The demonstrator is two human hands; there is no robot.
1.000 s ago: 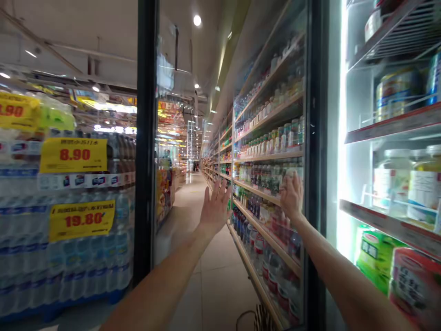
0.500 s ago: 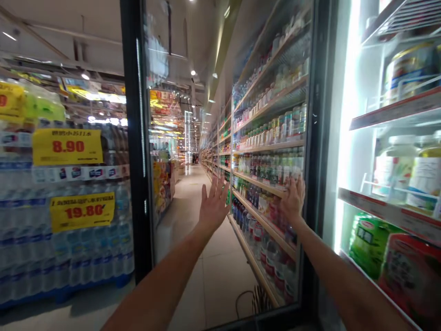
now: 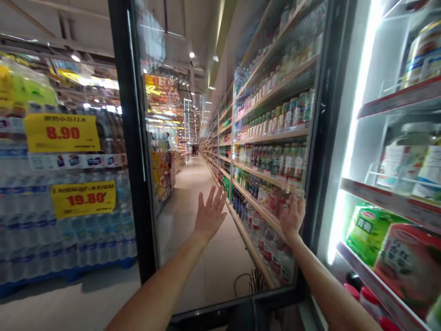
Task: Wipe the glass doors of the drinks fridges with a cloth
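A glass cooler door (image 3: pixel 179 257) in a dark frame stands in front of me. My left hand (image 3: pixel 211 214) is open with its fingers spread, palm turned to the pane. To the right, near the frame, my right hand (image 3: pixel 292 216) is also raised to the glass, its fingers stretched upward. Neither hand holds anything. Both look to be against the pane, but I cannot tell how firmly they touch. Rows of bottles (image 3: pixel 291 161) on shelves appear in the glass beyond my hands; whether they are reflected or seen through it is unclear.
On the right is a lit cooler with shelves (image 3: pixel 389 202), bottles (image 3: pixel 401 154) and green (image 3: pixel 370 232) and red packs (image 3: pixel 409 262). Stacked water bottles (image 3: pixel 79 257) with yellow price signs (image 3: pixel 62 133) stand at the left. A long aisle floor (image 3: pixel 191 177) shows in the glass.
The view has shifted slightly down and closer, so the door fills more of it and more of the cooler's lower shelf shows. Both hands stay at the glass, spread as before.
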